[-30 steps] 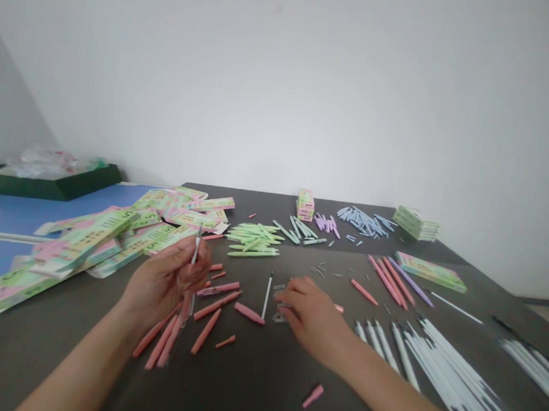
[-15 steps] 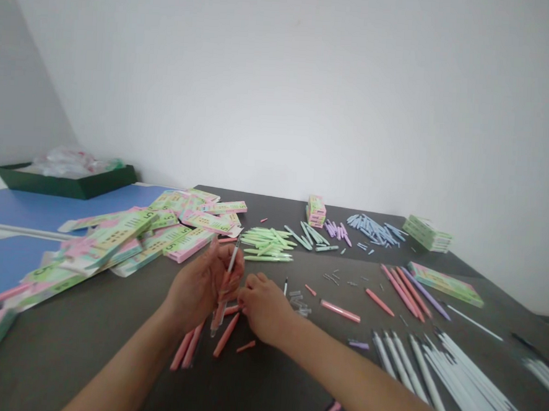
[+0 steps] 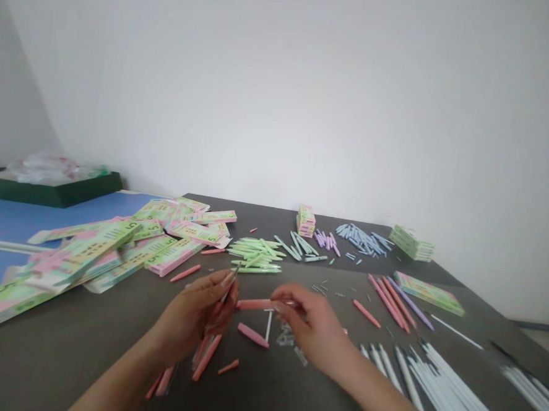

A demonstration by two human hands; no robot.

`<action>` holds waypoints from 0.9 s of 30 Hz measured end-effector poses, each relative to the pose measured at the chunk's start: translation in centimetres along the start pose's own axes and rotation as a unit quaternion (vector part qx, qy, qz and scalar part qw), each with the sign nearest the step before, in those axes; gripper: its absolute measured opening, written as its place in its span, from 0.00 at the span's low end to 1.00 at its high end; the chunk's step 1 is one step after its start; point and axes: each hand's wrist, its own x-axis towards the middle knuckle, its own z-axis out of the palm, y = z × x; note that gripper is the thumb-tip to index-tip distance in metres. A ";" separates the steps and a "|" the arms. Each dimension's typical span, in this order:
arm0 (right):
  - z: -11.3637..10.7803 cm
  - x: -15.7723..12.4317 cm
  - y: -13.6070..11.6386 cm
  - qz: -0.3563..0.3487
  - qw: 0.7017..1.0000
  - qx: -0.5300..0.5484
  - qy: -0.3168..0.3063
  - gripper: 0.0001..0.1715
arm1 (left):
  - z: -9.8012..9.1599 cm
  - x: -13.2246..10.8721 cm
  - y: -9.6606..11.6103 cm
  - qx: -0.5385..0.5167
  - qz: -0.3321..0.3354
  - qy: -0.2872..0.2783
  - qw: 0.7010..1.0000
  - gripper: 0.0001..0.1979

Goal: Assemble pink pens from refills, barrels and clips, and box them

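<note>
the left hand [image 3: 204, 306] was angled inward above the dark grey counter [image 3: 263, 397], its grip pinching a thin, dark-tipped stick [image 3: 236, 271]. the right hand [image 3: 308, 316] faced it, its narrow grip holding a salmon-pink plastic tube [image 3: 254, 304], almost level between both hands.

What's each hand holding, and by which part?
Right hand: coral-pink plastic pen barrel, near its right end. Left hand: slim, grey-tipped pen piece, below its tip; exact grip hidden.

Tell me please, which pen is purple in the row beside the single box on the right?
The rightmost pen, next to the box; the other pens there are pinkish or red.
</note>
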 end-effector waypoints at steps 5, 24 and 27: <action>-3.1 -1.9 1.3 0.054 0.970 0.231 0.054 0.11 | 1.2 -0.1 -2.3 0.039 -0.065 -0.025 0.997 0.15; -4.1 -3.2 1.5 0.017 0.960 0.265 0.091 0.04 | 2.4 -0.6 -4.9 0.104 -0.142 -0.008 0.984 0.18; -3.9 -3.3 1.3 0.058 0.956 0.275 0.089 0.07 | 1.5 -0.3 -4.7 0.075 -0.114 -0.011 0.991 0.13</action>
